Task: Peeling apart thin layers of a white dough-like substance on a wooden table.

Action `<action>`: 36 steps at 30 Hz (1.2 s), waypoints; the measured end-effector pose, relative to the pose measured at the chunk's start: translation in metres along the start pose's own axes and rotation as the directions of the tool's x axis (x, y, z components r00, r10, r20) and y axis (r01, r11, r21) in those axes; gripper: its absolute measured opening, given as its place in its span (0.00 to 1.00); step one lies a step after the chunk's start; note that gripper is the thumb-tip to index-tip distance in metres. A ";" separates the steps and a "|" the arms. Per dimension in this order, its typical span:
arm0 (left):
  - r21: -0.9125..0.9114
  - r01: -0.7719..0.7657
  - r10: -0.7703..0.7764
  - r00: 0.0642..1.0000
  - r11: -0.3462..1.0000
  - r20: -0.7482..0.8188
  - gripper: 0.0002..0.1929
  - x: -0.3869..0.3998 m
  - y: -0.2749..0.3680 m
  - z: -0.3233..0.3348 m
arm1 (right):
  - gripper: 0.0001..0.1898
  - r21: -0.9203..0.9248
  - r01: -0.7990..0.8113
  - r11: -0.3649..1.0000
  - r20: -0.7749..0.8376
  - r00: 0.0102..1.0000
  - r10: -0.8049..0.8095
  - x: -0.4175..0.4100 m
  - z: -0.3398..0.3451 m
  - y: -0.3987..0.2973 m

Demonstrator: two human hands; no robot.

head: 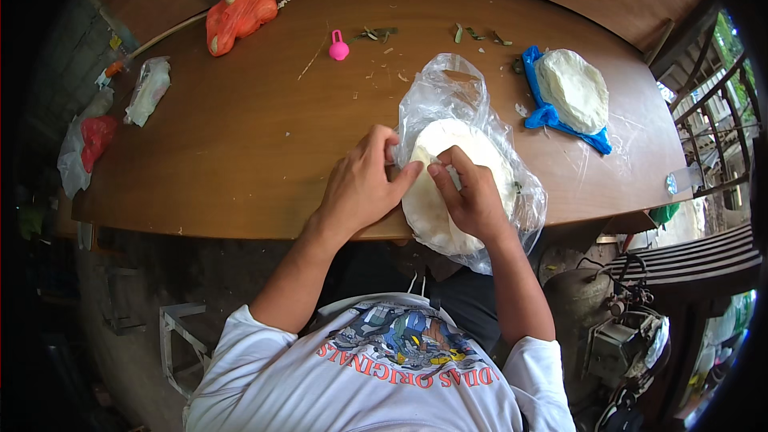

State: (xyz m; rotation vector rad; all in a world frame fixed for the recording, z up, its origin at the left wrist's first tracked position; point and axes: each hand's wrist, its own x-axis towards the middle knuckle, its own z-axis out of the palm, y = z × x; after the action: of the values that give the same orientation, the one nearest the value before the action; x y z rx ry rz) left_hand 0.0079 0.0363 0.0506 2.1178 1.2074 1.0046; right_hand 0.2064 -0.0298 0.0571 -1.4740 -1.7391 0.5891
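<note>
A large, pale, round stack of thin wrappers or dough sheets (441, 225) lies on a clear plastic bag (441, 93) at the table's near edge. My right hand (474, 195) is over the stack, thumb and forefinger pinching a lifted edge of the top sheet. At the stack's left edge is my left hand (372, 177), its thumb and forefinger apart, the thumb touching or just above the sheet. Whether its curled lower fingers touch the bag is hard to tell. A second pale stack (573, 90) rests on a blue plastic bag (543, 114) to the right.
On the wooden table (240, 162) are a pink plastic scoop or holder (339, 48), an orange plastic bag (243, 15), green leaf scraps (378, 33) and a wrapped packet (147, 91). More plastic bags (96, 138) lie at the left edge. A clear container (683, 180) stands at the right edge.
</note>
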 end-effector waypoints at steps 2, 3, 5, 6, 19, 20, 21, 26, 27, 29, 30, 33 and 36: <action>-0.016 0.042 -0.038 0.986 0.999 0.162 0.15 0.014 -0.002 0.002 | 0.07 0.032 0.072 0.997 -0.033 0.997 -0.071 -0.003 0.002 0.004; -0.026 0.082 -0.069 0.944 0.996 0.323 0.15 0.018 -0.005 0.005 | 0.07 0.062 0.143 0.988 -0.071 0.988 -0.138 -0.003 0.004 0.007; -0.205 0.090 -0.030 0.960 0.975 0.278 0.18 0.019 -0.018 0.015 | 0.07 0.073 0.086 0.994 -0.159 0.984 -0.074 -0.004 0.003 0.013; -0.237 0.165 -0.084 0.945 0.957 0.315 0.18 0.019 -0.021 0.012 | 0.08 0.090 0.019 0.996 -0.247 0.969 0.004 -0.007 0.001 0.018; -0.094 -0.049 0.066 0.981 0.994 0.183 0.18 0.012 0.009 0.009 | 0.19 -0.275 0.180 0.944 -0.174 0.957 -0.233 0.009 0.000 -0.003; -0.085 -0.113 0.124 0.983 0.990 0.138 0.18 0.012 0.010 0.010 | 0.14 -0.306 0.114 0.945 -0.086 0.986 -0.146 0.011 -0.003 -0.011; -0.085 -0.114 0.125 0.982 0.990 0.139 0.18 0.012 0.009 0.009 | 0.14 -0.305 0.113 0.946 -0.087 0.986 -0.145 0.011 -0.002 -0.007; -0.019 -0.134 0.135 0.973 0.991 0.190 0.19 0.005 0.009 -0.005 | 0.08 -0.247 0.043 0.968 -0.104 0.992 -0.070 0.011 -0.008 0.008; -0.019 -0.133 0.134 0.973 0.991 0.188 0.19 0.004 0.008 -0.005 | 0.08 -0.157 0.015 0.987 -0.148 0.988 -0.039 0.011 -0.008 0.011; -0.036 -0.054 0.060 0.985 0.998 0.161 0.20 0.003 0.005 -0.004 | 0.07 -0.103 -0.009 0.995 -0.195 0.981 -0.012 0.009 -0.003 0.012; -0.035 -0.052 0.057 0.985 0.998 0.160 0.20 0.001 0.001 -0.003 | 0.07 -0.007 -0.031 1.000 -0.227 0.973 0.028 0.009 0.002 0.015; -0.075 -0.045 0.053 0.992 0.996 0.113 0.21 -0.002 -0.007 0.001 | 0.07 0.084 -0.088 0.993 -0.228 0.968 0.105 0.007 0.004 0.012; -0.072 -0.035 0.046 0.988 0.997 0.147 0.21 -0.003 -0.004 -0.002 | 0.10 -0.025 0.000 1.000 -0.207 0.978 -0.005 0.007 0.004 0.013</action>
State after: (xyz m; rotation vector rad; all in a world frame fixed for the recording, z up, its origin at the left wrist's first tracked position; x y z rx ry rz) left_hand 0.0033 0.0360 0.0482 2.1293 1.0469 0.8764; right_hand 0.2108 -0.0192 0.0461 -1.4943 -1.5910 0.3984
